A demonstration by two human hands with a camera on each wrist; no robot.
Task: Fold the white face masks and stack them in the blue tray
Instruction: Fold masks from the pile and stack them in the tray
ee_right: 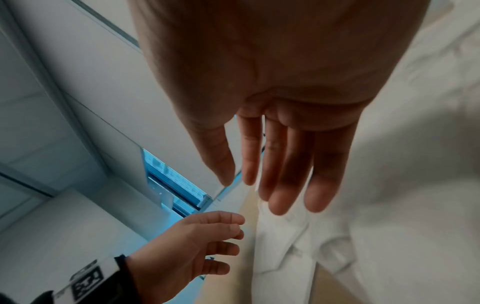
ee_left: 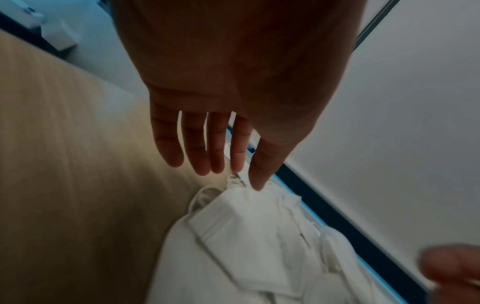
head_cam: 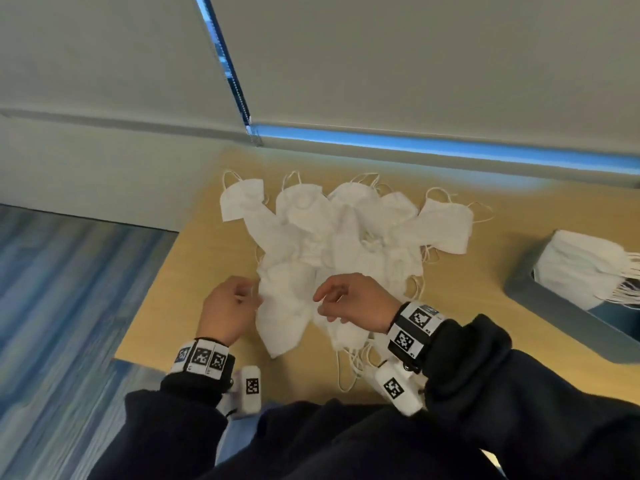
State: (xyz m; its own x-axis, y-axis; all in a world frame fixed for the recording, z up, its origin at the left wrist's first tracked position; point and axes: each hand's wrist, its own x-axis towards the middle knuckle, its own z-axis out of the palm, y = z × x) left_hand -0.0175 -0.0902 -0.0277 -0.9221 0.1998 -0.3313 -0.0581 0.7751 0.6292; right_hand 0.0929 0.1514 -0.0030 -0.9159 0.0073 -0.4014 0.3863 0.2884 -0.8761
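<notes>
Head: blue tray (head_cam: 540,299) of folded masks (head_cam: 585,268); wrists: both grips spread

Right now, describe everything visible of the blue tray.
The blue tray sits on the wooden table at the right edge of the head view, partly cut off. It looks like muted blue-grey plastic with low walls and rounded corners. A stack of folded white masks lies inside, ear loops spilling over its right side. Neither hand touches it.
</notes>
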